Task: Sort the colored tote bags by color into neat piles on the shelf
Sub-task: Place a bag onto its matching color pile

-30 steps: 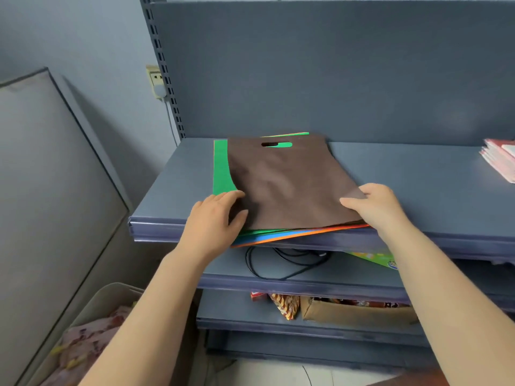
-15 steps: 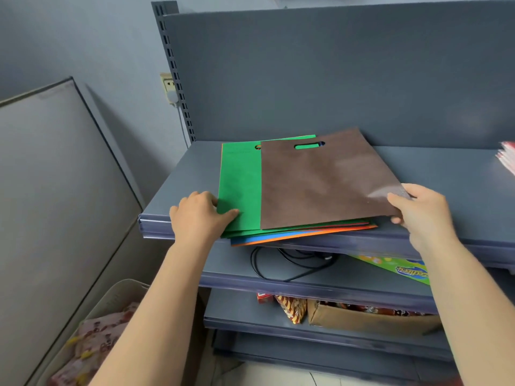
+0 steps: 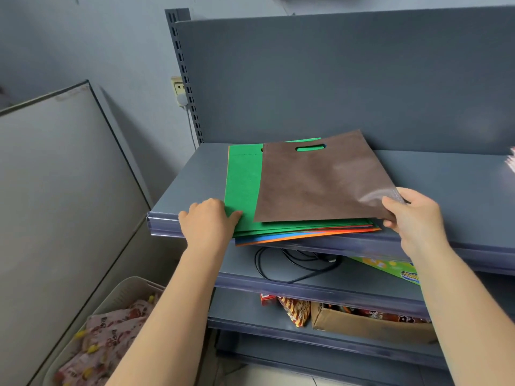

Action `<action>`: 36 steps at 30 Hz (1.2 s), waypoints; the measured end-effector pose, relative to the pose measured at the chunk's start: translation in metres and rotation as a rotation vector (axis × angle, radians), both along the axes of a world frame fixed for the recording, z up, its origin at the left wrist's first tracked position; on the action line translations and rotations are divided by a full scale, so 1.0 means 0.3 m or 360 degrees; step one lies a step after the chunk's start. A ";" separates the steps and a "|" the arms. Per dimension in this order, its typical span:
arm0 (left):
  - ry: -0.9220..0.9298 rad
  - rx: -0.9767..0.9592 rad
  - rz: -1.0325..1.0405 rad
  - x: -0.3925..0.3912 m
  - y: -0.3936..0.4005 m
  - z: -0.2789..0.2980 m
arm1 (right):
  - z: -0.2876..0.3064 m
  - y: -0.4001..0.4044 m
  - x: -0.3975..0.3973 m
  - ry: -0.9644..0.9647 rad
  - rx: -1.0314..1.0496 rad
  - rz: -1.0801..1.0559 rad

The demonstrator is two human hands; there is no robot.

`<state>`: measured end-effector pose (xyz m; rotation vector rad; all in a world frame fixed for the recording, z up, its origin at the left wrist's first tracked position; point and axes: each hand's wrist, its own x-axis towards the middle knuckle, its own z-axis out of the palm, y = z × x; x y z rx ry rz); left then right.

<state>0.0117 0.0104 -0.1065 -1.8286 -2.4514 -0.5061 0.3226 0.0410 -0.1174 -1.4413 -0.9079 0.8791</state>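
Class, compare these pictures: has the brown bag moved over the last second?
Yes. The brown bag, pinched by the right hand, has slid rightward across the green bag beneath it, uncovering a wider green strip on its left.

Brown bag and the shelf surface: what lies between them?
In the head view, a green bag lies directly under the brown bag, with blue and orange bag edges showing below, all on the shelf.
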 end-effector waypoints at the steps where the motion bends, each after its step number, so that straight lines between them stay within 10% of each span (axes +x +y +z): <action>1: -0.0103 0.0046 0.0005 -0.001 -0.003 0.001 | -0.003 -0.003 0.002 0.0005 0.0004 -0.0005; 6: -0.0870 0.0155 0.0093 -0.032 -0.008 0.018 | -0.011 -0.011 0.010 0.0056 0.0021 0.0007; 16: -0.0633 0.0371 0.0082 -0.074 -0.039 0.032 | 0.017 -0.033 -0.035 0.0119 0.0120 0.0143; 36: -0.1909 0.1766 0.0494 0.009 -0.623 0.035 | 0.061 -0.250 -0.131 0.0750 0.0309 0.0824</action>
